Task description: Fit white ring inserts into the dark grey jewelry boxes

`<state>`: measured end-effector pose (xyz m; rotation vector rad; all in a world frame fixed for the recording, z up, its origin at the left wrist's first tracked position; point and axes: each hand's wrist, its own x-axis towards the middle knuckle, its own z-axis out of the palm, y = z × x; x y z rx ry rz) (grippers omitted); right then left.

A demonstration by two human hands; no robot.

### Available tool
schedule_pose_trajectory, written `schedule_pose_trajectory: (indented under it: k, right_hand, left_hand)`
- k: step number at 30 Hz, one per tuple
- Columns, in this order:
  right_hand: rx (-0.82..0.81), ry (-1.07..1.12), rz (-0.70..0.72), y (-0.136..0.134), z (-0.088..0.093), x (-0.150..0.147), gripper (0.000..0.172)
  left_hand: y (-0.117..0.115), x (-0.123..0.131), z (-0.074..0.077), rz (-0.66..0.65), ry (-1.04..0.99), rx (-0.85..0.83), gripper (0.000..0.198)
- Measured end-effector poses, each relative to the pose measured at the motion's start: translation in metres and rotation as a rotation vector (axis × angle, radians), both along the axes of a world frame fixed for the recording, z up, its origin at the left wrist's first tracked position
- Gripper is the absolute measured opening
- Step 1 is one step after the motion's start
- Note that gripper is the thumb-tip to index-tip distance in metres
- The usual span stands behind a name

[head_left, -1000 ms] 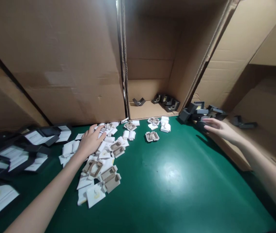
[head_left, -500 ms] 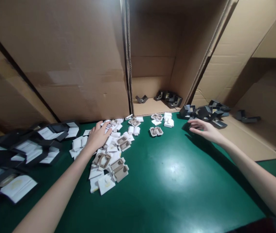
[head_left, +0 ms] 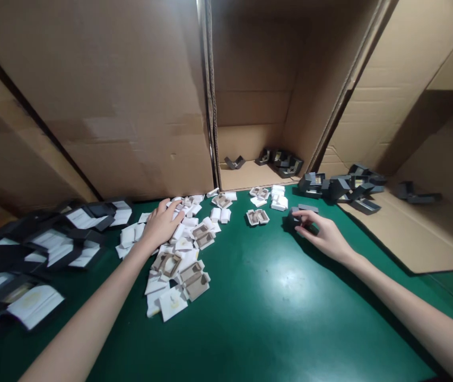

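My left hand [head_left: 162,224] lies on a heap of small white cardboard inserts [head_left: 184,244], fingers stretched out and spread over the top; it holds nothing that I can see. Several inserts lie open, showing grey-brown insides. Over the table's right half, my right hand [head_left: 322,233] pinches a small black box [head_left: 298,217] between thumb and fingers, partly hidden by them. Beyond it sits a cluster of open black boxes [head_left: 340,185]. Between the hands, an open white insert [head_left: 257,217] lies apart, with a few more white inserts [head_left: 278,198] behind it.
Black boxes with white linings [head_left: 51,246] are piled on the left. Large cardboard cartons [head_left: 131,106] wall the back of the green table [head_left: 250,318]. An open carton at the back centre holds more black boxes [head_left: 286,162]. A cardboard flap [head_left: 413,239] lies at right.
My right hand has drawn a black box from the cluster, moving slightly left and toward me. My left hand stays on the white heap. The view has shifted a little.
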<state>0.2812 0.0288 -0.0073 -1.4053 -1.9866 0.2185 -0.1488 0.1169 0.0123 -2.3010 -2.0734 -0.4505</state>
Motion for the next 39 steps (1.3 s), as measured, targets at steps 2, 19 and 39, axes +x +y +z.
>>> schedule_pose_trajectory:
  k: [2, 19, 39]
  right_hand:
    - [0.043, -0.013, 0.028, -0.004, 0.002, -0.004, 0.021]
    - [0.280, -0.063, -0.159, 0.011, 0.006, 0.040, 0.020]
    - [0.279, -0.342, -0.267, 0.040, -0.005, 0.062, 0.022]
  left_hand:
    - [0.001, -0.002, 0.006, -0.025, -0.006, 0.011, 0.055]
    - [-0.104, 0.155, 0.016, -0.859, -0.063, 0.041, 0.039]
    - [-0.079, 0.198, -0.015, -0.655, -0.071, 0.041, 0.046]
